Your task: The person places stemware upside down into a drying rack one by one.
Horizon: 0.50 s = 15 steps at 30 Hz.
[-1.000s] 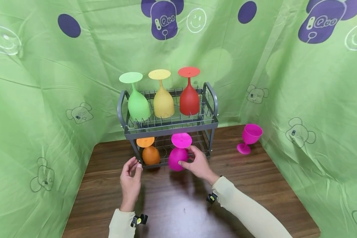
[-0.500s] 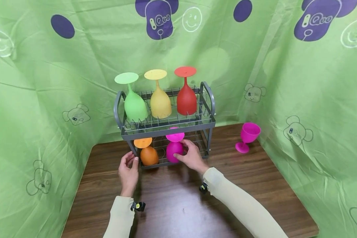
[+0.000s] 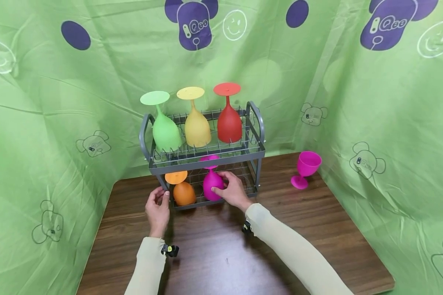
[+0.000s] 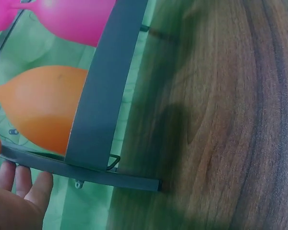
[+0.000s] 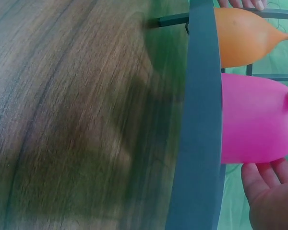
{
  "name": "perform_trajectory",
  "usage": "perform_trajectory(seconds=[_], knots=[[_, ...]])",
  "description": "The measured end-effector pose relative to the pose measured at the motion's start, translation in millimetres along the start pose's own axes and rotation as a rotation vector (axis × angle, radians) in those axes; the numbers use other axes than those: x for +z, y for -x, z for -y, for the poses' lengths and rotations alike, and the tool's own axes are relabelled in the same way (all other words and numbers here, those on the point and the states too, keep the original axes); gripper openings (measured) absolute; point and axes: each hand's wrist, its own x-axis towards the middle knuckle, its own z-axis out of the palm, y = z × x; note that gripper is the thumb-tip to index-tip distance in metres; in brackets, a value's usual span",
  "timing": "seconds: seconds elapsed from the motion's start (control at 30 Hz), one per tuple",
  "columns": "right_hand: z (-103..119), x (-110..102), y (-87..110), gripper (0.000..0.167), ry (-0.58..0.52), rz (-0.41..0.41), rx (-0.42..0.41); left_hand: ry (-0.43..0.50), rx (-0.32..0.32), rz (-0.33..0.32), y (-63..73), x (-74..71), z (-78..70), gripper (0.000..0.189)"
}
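A magenta goblet (image 3: 213, 185) stands upside down on the lower tier of a two-tier dish rack (image 3: 206, 162), its foot partly hidden behind the upper tier's front bar. My right hand (image 3: 234, 191) holds its bowl between thumb and fingers; the right wrist view shows the bowl (image 5: 259, 120) just behind the front rail. My left hand (image 3: 157, 211) grips the rack's left front post, and in the left wrist view its fingers (image 4: 41, 191) lie against that post. Beside the magenta one, an orange goblet (image 3: 184, 193) sits inverted on the same tier.
Green (image 3: 166, 133), yellow (image 3: 197, 130) and red (image 3: 229, 125) goblets rest upside down on the upper tier. Another magenta goblet (image 3: 308, 164) stands upright on the wooden table (image 3: 317, 221), right of the rack. Green cloth (image 3: 280, 82) hangs behind and along both sides.
My right hand has moved the magenta goblet back and slightly left, from in front of the rack onto the lower tier. The left hand has shifted slightly up against the post.
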Motion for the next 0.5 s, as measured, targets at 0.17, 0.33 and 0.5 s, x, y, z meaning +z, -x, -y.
perform_trajectory(seconds=[0.17,0.33,0.5], knots=[[-3.1,6.5,-4.5,0.057,-0.015,0.0,0.036,-0.02,-0.003,-0.005,-3.0,-0.8,6.2,0.028],[-7.7,10.0,-8.9,0.057,-0.01,-0.003,0.038,-0.036,-0.003,-0.014,-5.1,0.3,14.1,0.027],[-11.4,12.0,-11.5,0.058,0.053,-0.006,-0.003,-0.049,-0.013,-0.017,-6.4,0.3,14.7,0.026]])
